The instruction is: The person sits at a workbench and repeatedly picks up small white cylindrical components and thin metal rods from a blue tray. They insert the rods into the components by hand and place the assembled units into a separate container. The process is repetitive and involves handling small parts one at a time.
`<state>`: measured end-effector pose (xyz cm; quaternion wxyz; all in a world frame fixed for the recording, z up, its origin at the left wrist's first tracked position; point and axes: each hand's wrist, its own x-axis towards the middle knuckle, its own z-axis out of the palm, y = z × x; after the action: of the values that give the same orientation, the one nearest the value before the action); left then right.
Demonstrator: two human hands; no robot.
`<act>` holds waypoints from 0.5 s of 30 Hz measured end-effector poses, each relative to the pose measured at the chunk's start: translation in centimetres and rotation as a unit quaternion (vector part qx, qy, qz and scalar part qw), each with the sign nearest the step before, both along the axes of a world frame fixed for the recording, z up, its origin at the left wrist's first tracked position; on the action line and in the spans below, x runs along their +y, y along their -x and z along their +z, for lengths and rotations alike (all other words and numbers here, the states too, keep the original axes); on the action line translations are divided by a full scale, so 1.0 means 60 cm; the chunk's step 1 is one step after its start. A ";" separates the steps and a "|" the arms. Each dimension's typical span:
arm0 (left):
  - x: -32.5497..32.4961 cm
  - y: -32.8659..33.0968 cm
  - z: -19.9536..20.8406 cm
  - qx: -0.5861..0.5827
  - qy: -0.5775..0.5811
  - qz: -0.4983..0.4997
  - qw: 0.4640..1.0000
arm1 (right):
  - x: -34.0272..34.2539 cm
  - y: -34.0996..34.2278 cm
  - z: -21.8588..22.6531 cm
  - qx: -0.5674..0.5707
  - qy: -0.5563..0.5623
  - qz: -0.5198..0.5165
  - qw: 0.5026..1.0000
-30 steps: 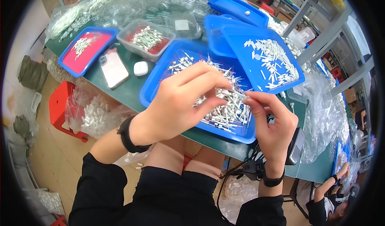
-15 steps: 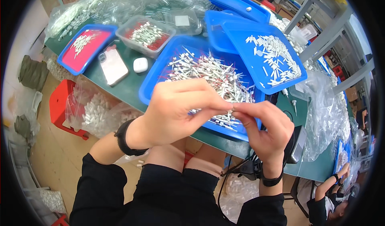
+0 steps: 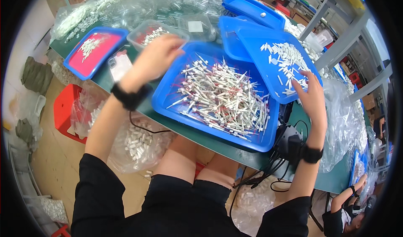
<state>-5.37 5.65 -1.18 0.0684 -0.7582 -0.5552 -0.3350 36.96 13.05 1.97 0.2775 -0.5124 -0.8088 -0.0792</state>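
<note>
My left hand, smeared by motion, hovers at the near side of a clear plastic box holding thin white stick-like parts. Whether its fingers hold anything is hard to make out. Over the near right edge of a tilted blue tray, my right hand has thumb and fingers apart. Short white tubes lie in that tray, close to the fingertips. Between my hands sits a large blue tray heaped with thin white sticks, some with reddish wires.
At left are a pink-lined blue tray and a phone. Black cables and a dark device lie near my right wrist. Plastic bags line the right side; a red stool stands at left. Another person is at far right.
My hands, fingertips together over the large tray before, have parted. The left has moved up and left to the clear box, the right up and right to the tray of white tubes.
</note>
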 end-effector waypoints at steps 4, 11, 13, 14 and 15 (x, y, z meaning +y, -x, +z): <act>0.043 0.107 0.000 0.066 0.028 0.098 0.993 | 0.041 -0.018 -0.006 -0.100 0.134 -0.153 0.974; 0.061 0.098 0.001 0.151 0.114 0.125 0.974 | 0.045 0.027 -0.035 -0.055 0.124 -0.043 0.990; 0.058 0.102 0.004 0.169 0.083 0.122 0.974 | 0.039 0.043 -0.026 -0.024 0.137 -0.027 0.990; 0.056 0.103 0.003 0.161 0.064 0.115 0.978 | 0.039 0.044 -0.028 -0.005 0.136 -0.023 0.990; 0.056 0.102 0.000 0.152 0.045 0.107 0.982 | 0.040 0.046 -0.029 0.013 0.136 -0.019 0.990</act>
<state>-11.51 8.98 -1.16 0.1538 -0.7390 -0.6304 -0.1812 34.22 15.42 0.22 0.2145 -0.5613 -0.7987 0.0329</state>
